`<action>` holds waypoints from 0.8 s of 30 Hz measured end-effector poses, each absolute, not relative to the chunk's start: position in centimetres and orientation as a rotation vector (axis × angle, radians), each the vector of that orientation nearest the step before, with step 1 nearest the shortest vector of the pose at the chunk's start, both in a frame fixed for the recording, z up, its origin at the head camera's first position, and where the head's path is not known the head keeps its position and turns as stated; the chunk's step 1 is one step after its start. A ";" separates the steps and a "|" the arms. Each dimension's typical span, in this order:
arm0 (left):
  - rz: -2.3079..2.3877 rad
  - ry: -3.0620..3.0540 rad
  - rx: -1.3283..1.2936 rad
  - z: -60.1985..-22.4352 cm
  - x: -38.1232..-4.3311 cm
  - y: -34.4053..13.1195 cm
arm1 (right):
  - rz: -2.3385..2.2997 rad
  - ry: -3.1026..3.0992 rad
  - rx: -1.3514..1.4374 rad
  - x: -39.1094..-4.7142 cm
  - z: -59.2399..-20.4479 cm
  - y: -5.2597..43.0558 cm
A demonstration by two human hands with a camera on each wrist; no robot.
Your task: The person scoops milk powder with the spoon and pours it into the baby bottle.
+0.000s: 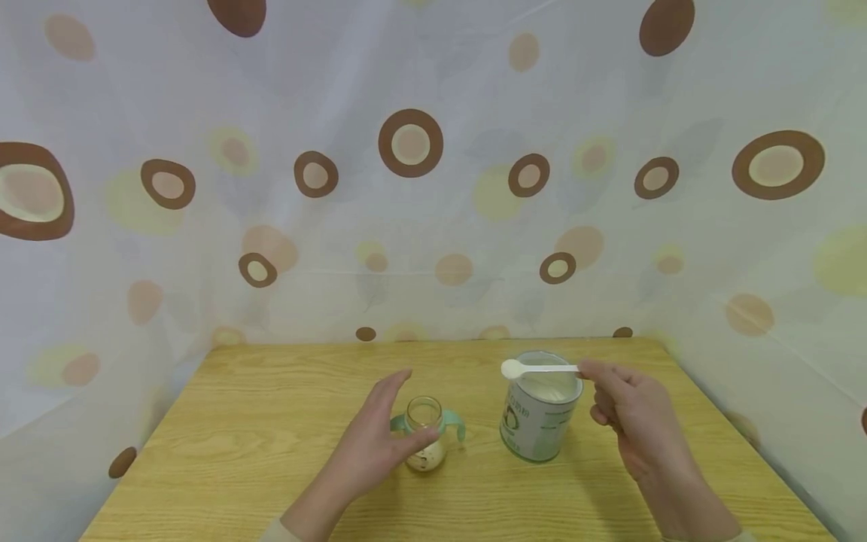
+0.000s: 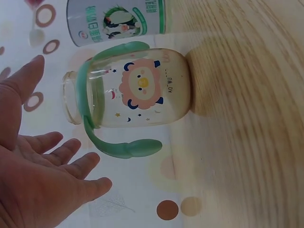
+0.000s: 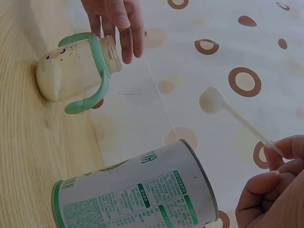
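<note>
My right hand (image 1: 640,418) pinches the handle end of a white measuring scoop (image 1: 542,368), held above the mouth of a milk powder tin (image 1: 535,425). The bowl of the scoop points left and holds pale powder. To the left stands a baby bottle (image 2: 142,88), upright and uncapped, with two green handles (image 2: 123,149), a cartoon print and pale contents at its bottom. My left hand (image 1: 372,444) is beside the bottle, fingers spread and thumb apart; in the left wrist view it does not touch the bottle.
Bottle and tin stand apart on a wood-grain table (image 1: 271,406). A white sheet with brown and beige spots (image 1: 433,226) hangs behind the table and along both sides.
</note>
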State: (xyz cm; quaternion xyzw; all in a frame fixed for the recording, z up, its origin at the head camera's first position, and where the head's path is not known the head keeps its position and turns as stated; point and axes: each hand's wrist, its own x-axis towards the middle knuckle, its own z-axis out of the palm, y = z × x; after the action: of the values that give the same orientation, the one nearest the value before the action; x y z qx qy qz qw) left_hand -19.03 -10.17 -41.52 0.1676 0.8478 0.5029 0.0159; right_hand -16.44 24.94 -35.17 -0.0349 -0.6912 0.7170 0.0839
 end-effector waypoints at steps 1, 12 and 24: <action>1.570 2.631 0.522 -41.6 -19.1 -10.2 | 2.139 -2.065 -0.110 -16.4 -35.2 24.8; 1.572 2.611 0.551 -42.4 -19.5 -10.4 | 2.114 -2.109 -0.143 -16.9 -35.2 23.1; 1.556 2.592 0.561 -42.9 -20.1 -10.8 | 2.075 -2.146 -0.163 -17.3 -35.3 21.3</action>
State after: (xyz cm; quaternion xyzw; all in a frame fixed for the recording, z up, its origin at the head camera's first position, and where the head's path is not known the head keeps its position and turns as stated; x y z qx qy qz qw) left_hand -20.07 -10.79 -42.86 0.1824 0.8426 0.5056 0.0333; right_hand -17.27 21.29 -35.32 -0.0542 -0.7158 0.6920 0.0758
